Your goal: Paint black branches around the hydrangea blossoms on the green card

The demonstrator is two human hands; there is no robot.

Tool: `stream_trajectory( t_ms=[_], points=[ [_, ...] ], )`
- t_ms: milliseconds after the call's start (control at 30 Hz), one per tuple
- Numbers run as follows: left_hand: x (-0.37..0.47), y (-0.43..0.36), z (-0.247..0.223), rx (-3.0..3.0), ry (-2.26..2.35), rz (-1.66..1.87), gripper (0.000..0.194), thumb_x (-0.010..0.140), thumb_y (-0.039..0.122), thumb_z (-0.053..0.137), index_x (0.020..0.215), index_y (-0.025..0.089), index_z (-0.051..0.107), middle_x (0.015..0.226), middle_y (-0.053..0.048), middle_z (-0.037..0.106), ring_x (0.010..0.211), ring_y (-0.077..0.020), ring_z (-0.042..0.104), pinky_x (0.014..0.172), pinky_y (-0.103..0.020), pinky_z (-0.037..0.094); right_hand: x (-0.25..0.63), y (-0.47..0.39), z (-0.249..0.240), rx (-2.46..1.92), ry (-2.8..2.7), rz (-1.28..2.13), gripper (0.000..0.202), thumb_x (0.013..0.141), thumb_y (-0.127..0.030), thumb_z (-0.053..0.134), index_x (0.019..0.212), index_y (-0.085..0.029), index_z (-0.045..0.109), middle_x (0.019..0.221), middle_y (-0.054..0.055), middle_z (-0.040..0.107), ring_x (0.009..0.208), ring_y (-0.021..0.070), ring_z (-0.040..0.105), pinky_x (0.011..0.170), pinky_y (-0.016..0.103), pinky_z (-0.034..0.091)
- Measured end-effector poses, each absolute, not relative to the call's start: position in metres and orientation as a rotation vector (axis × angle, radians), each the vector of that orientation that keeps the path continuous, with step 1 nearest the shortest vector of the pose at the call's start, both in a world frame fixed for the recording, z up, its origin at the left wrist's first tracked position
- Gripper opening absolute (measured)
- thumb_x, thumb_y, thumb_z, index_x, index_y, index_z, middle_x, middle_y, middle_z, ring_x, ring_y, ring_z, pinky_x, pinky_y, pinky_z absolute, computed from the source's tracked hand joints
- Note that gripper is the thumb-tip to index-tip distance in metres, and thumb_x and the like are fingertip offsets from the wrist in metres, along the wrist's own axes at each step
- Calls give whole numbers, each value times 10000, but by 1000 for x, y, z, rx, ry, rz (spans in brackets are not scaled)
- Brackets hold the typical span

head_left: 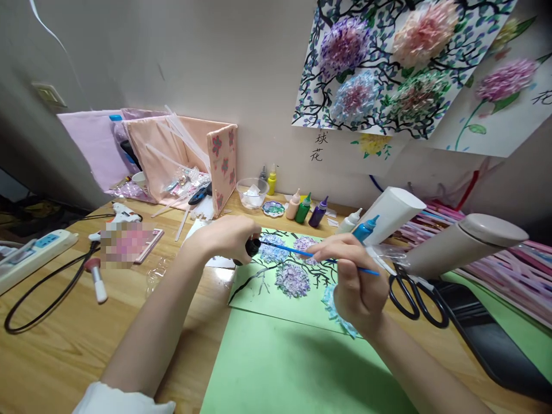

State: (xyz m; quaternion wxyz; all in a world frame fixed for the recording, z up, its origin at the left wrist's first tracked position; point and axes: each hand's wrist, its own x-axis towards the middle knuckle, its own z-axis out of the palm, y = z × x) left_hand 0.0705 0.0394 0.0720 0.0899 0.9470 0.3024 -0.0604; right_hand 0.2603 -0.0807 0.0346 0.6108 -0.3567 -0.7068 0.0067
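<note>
My left hand (235,236) is closed around a small black paint bottle (252,247), tipped with its mouth toward the right. My right hand (356,276) pinches a thin blue paintbrush (287,248), whose tip reaches the bottle's mouth. Below both hands lies a pale green painting (259,307) with black branches and raised crinkled flowers. A purple flower (292,280) shows in its middle, and a blue one (275,248) sits above that. My right hand partly covers a turquoise flower (332,307) at the right edge. A larger green sheet (276,368) extends underneath.
Paint bottles (304,208) and a clear bowl (252,192) line the wall. To the right are black-handled scissors (418,299), a grey tumbler (466,244) and a white cylinder (390,215). A glue gun (126,213), a cable and a power strip (38,256) lie left.
</note>
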Motion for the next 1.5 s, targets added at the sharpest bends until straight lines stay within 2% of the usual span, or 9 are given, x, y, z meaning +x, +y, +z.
stream_trajectory(
  t_ms=[167,367,667,1500],
  points=[
    [54,46,79,2761,1022,-141,214,593,316,606,764,197,560,715,-8,585,609,-135,486,503,-256,282,260,-78,30,-809,-1535,69,240,930,-236,362,802,-223,565,660,26,584,630,171,556,567,330,439],
    [45,46,88,2726,1108,-146,184,614,318,585,741,186,566,706,-14,582,608,-131,480,503,-256,277,254,-74,20,-990,-1817,227,224,927,-184,371,770,-191,531,634,10,569,605,130,543,593,276,429],
    [46,45,88,2767,1067,-126,221,606,327,585,768,178,576,741,-20,579,612,-130,467,517,-252,275,243,-71,2,-1114,-1884,423,242,942,-221,378,766,-201,543,686,-2,620,678,119,573,661,243,415],
    [47,44,90,2746,1107,-165,177,619,318,575,731,181,564,680,-10,574,584,-123,461,497,-250,261,247,-68,2,-1192,-1983,378,313,952,-266,337,708,-194,519,664,10,588,641,125,529,633,250,399]
  ],
)
